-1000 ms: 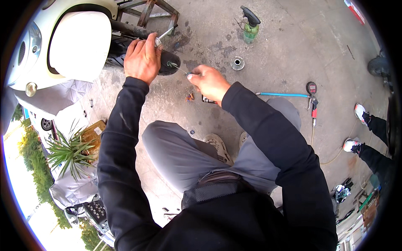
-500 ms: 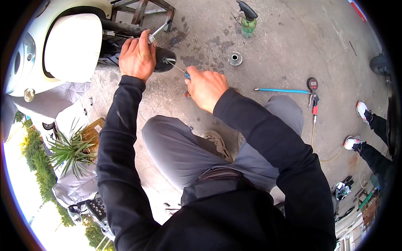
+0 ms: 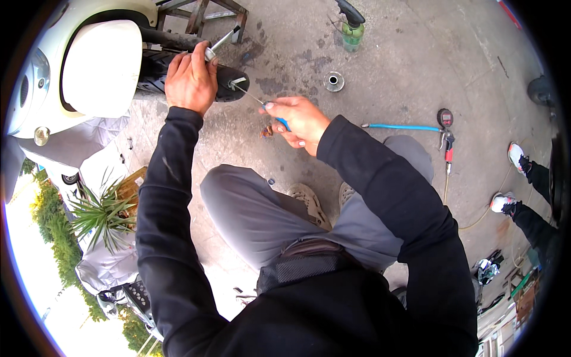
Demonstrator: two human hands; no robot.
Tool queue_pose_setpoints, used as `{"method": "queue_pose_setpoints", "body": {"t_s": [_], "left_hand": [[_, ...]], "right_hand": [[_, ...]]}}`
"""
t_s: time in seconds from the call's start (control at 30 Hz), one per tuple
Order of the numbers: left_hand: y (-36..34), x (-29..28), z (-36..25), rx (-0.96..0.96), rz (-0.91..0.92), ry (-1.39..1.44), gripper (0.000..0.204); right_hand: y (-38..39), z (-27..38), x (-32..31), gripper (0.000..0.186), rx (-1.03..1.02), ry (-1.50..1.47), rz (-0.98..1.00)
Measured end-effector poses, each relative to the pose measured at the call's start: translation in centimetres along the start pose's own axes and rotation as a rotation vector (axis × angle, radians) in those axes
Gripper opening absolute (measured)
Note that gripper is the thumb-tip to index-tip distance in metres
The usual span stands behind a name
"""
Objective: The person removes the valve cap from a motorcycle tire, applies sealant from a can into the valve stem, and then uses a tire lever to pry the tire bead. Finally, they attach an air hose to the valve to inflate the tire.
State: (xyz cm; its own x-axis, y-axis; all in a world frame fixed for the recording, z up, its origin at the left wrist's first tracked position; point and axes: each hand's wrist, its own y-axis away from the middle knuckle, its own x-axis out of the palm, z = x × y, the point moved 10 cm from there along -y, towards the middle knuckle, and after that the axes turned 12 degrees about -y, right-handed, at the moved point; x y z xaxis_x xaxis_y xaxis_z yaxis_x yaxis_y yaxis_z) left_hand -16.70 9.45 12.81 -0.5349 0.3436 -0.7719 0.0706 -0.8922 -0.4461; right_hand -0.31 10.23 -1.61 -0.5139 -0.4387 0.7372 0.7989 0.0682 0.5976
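My left hand [image 3: 191,82] rests on the black motorbike tyre [image 3: 223,76]. Between its thumb and fingers it holds a pale-capped brush [image 3: 225,39] with a dark tip, pointing up and right. My right hand [image 3: 300,122] grips the blue handle [image 3: 283,124] of a thin-shafted tyre plug tool [image 3: 254,97]. Its shaft runs to the tread, where a pale strip [image 3: 238,81] sticks out; how deep the tip sits I cannot tell. A small open metal can [image 3: 333,81] stands on the floor to the right of the tyre.
A green spray bottle [image 3: 353,35] stands at the far side. To the right lies a tyre inflator gauge [image 3: 445,119] with a blue hose. The cream scooter body [image 3: 101,65] and a metal stand [image 3: 199,18] flank the wheel. Another person's shoes [image 3: 502,202] are at far right.
My right hand has turned and its fingers have loosened around the handle, showing more of the blue. My left hand has shifted slightly left, still holding the brush.
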Motion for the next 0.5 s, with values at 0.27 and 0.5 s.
{"method": "queue_pose_setpoints", "body": {"t_s": [0.27,0.5], "left_hand": [[0.05,0.16,0.17,-0.024,0.035,0.032,0.037],[0.15,0.26,0.26,-0.025,0.037,0.025,0.037]], "right_hand": [[0.74,0.20,-0.07,0.034,-0.014,0.034,-0.030],[0.91,0.06,-0.37,0.034,-0.026,0.045,-0.035]]}}
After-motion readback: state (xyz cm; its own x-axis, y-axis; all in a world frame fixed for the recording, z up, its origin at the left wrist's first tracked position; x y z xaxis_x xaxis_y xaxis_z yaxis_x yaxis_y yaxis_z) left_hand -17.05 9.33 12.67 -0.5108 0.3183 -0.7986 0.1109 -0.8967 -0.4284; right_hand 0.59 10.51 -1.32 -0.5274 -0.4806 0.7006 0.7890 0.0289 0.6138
